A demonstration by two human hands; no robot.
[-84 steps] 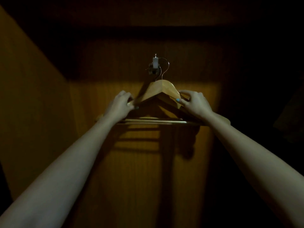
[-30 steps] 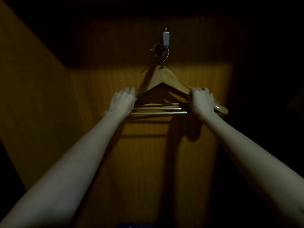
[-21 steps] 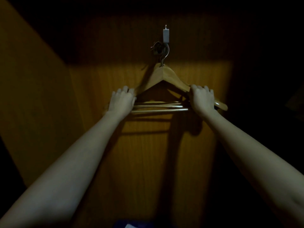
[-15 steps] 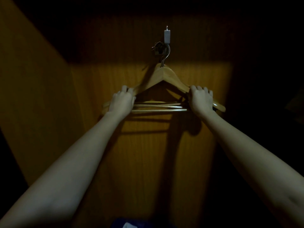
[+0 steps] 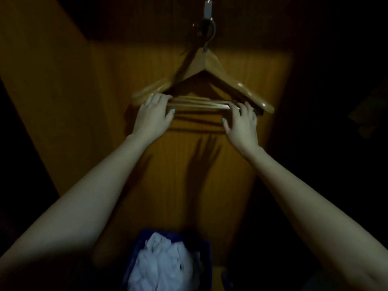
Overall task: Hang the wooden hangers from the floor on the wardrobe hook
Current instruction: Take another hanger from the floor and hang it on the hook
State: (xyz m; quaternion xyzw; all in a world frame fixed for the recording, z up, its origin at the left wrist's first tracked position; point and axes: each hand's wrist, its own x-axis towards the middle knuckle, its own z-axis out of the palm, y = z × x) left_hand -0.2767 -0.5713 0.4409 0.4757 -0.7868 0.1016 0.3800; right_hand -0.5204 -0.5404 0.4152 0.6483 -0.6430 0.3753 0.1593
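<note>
Wooden hangers (image 5: 212, 66) sit on wardrobe hook (image 5: 208, 28); left hand (image 5: 154, 116), right hand (image 5: 241, 122) loose-fingered on bars — let go gently, avoid swing.

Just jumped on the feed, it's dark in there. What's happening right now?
A person is reaching with both bare hands into a dim wooden wardrobe. A bunch of wooden hangers hangs by metal hooks from the wardrobe hook. The left hand and right hand rest with loose fingers at the ends of the lower bars, not gripping. Below sits a blue bin with white cloth in it.
</note>
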